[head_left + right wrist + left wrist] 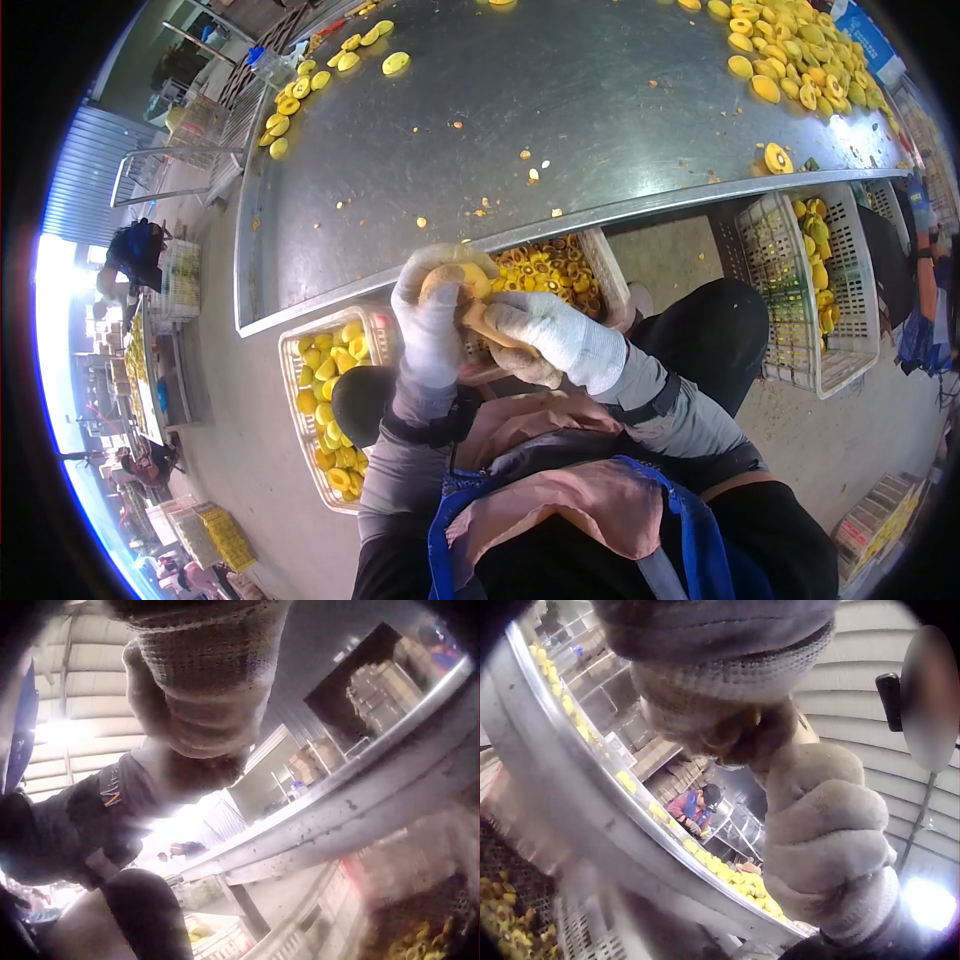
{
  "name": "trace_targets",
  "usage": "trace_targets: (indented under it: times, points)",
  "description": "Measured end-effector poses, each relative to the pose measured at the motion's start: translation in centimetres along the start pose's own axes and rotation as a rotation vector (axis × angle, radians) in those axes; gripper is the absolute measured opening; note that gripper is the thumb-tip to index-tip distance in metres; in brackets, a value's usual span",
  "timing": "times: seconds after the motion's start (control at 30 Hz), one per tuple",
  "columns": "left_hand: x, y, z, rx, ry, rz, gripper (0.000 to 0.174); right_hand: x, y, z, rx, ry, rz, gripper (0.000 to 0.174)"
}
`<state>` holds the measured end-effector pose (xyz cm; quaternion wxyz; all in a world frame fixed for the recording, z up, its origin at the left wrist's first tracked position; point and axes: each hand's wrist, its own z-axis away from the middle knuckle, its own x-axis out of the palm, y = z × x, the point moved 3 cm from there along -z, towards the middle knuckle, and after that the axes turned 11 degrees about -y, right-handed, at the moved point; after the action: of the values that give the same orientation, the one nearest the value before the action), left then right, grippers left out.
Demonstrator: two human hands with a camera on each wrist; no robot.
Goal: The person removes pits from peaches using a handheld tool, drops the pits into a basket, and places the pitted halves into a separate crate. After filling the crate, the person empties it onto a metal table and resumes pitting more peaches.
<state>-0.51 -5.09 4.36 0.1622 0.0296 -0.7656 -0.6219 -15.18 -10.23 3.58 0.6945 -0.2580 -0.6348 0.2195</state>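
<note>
My gloved left hand (428,310) holds a yellow peach-like fruit (474,281) in front of the table edge, its fingers curled over the top. Close against it, my gloved right hand (550,335) grips a tan, wooden-looking handle (482,320) whose working end is hidden at the fruit. Seen from the left wrist, the right hand (826,825) has its fingers wrapped tightly, while the left hand (712,712) is dark and partly out of frame. The right wrist view has the right hand (210,690) covering most of what is held.
A metal table (450,120) spans the front, with halved yellow fruit piled at far right (800,60) and strewn along the left. Below its edge stand a crate of cut pieces (597,262), a crate of yellow fruit (290,385) and another crate (850,345). Other people work nearby.
</note>
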Motion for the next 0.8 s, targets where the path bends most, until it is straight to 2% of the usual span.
trace_targets:
  times: [0.07, 0.17, 0.2, 0.27, 0.3, 0.37, 0.43, 0.5, 0.53, 0.57, 0.63, 0.7, 0.73, 0.77, 0.8]
  points:
    - [0.3, 0.1, 0.2, -0.027, -0.015, 0.104, 0.033, -0.6, 0.3, 0.4, 0.038, -0.158, -0.256, 0.035]
    - [0.2, 0.0, 0.8, -0.078, 0.077, 0.260, 0.037, -1.3, 1.4, 0.2, -0.048, -0.001, -0.161, 0.035]
    - [-0.1, 0.6, 1.3, -0.109, 0.093, 0.224, 0.040, -2.4, 1.4, 0.6, -0.031, -0.096, -0.104, 0.039]
    - [-3.3, 1.9, 3.4, -0.005, 0.059, -0.438, 0.043, -2.6, 1.3, 0.5, 0.043, 0.076, 0.384, 0.042]
    - [-4.8, 3.0, 4.2, 0.060, 0.053, -0.774, 0.044, -3.0, 1.8, 0.0, -0.060, 0.129, 0.666, 0.043]
    - [-6.3, 7.1, 5.7, -0.203, 0.185, -0.305, 0.038, -4.3, 3.6, -0.8, -0.272, 0.272, 1.185, 0.041]
    - [-12.1, 8.3, 9.1, -0.191, 0.231, -0.692, 0.038, -3.3, 3.5, -0.7, 0.100, 0.302, 1.563, 0.040]
    - [-18.6, 8.7, 12.4, -0.289, 0.269, -0.854, 0.040, -3.9, 3.9, -1.2, 0.041, 0.312, 1.566, 0.041]
    - [-17.0, 11.3, 13.3, -0.387, 0.268, -0.522, 0.042, -3.1, 4.0, -1.4, 0.022, 0.303, 1.556, 0.042]
    - [-17.0, 11.4, 14.5, -0.383, 0.343, -0.137, 0.043, -2.4, 3.6, -1.6, 0.045, 0.325, 1.565, 0.043]
    - [-14.0, 11.4, 14.5, -0.292, 0.674, 0.255, 0.042, -0.7, 3.4, -2.3, -0.156, 0.275, 1.427, 0.045]
    - [-15.6, 9.8, 15.4, -0.289, 0.464, 0.138, 0.045, 3.9, 3.0, -3.2, -0.211, 0.161, 1.272, 0.046]
    - [-13.5, 9.9, 14.5, -0.261, 0.389, 0.146, 0.047, 5.3, 2.9, -3.2, -0.229, 0.139, 1.202, 0.046]
    - [-11.1, 9.8, 12.9, -0.233, 0.301, 0.158, 0.049, 5.7, 3.7, -3.7, -0.317, 0.119, 1.271, 0.048]
    - [-10.1, 8.9, 11.8, -0.263, 0.284, 0.149, 0.053, 7.3, 3.0, -3.5, -0.301, 0.142, 1.407, 0.048]
